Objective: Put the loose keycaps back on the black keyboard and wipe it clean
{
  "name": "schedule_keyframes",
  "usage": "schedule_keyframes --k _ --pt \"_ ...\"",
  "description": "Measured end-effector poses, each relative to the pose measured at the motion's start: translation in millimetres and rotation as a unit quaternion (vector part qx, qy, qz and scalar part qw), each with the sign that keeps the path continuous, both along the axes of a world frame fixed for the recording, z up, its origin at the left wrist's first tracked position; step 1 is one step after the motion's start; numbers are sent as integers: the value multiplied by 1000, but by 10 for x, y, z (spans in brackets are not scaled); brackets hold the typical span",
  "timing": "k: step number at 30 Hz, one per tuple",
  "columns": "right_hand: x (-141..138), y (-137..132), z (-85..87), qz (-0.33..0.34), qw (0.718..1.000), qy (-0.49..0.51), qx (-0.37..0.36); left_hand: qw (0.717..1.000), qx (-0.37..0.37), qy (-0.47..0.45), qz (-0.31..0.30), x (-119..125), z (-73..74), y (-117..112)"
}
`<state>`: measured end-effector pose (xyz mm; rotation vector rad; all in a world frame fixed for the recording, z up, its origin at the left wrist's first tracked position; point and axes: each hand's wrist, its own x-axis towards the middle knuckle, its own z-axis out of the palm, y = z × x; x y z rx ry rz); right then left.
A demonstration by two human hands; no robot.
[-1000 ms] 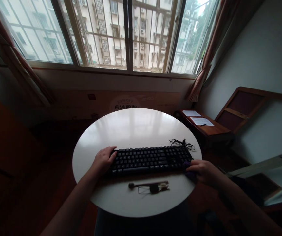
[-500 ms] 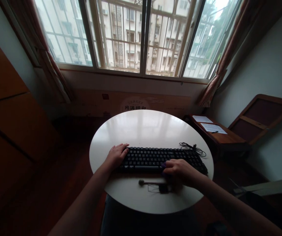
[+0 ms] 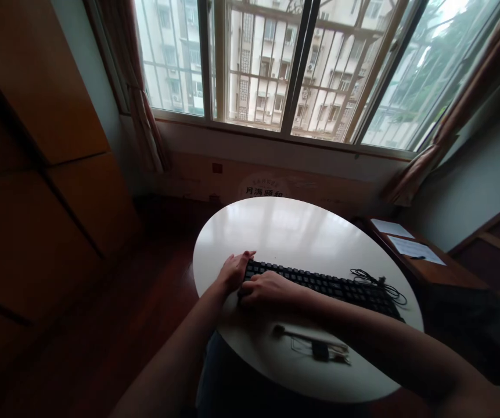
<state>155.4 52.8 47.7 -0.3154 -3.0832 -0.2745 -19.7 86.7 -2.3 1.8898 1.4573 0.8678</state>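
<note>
A black keyboard [image 3: 319, 282] lies on the round white table [image 3: 276, 229]. My left hand [image 3: 234, 271] grips its left end, with the fingers at the upper left corner. Over the lower left keys, my right hand [image 3: 267, 288] presses down with curled fingers. The small purple lump seen in that hand earlier is hidden under it now. My right forearm crosses above the lower right part of the keyboard. Below lies a thin brush [image 3: 297, 334] with a dark bristle head, beside a small black object with a wire loop [image 3: 320, 350].
The keyboard's coiled cable [image 3: 380, 283] lies at its upper right. To the right stands a low wooden table [image 3: 432, 273] with papers [image 3: 415, 248] and a pen. A wooden cabinet [image 3: 58, 191] is on the left, and a barred window [image 3: 276, 69] ahead.
My right hand has slid left across the keyboard, from the space bar's right end to the left keys. My left hand's fingers have lifted and bunched somewhat. The view has turned left and tilted.
</note>
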Motion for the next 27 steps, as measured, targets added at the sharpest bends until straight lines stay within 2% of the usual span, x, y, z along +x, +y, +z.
schedule_keyframes --k 2,4,7,10,14,20,24,27 --pt "-68 75 -54 18 1000 7 6 999 -8 -47 2 -21 -37 10" --pt "-93 121 -101 19 999 26 14 990 -17 -136 16 -38 -82 26" --pt "-91 139 -132 -17 998 61 -2 954 -8 -289 80 -62 -129 58" --pt "-82 166 -125 -59 994 78 -52 931 12 -336 138 -86 -122 76" --pt "-59 357 -129 -96 985 105 -97 931 21 -324 167 -96 -89 61" --pt "23 745 -204 -195 961 165 -107 950 42 -263 165 -90 -92 27" --pt "53 856 -271 -232 948 174 -132 967 51 -199 149 -87 -39 -18" --pt "65 871 -299 -237 943 185 -143 985 61 -124 107 -69 5 -45"
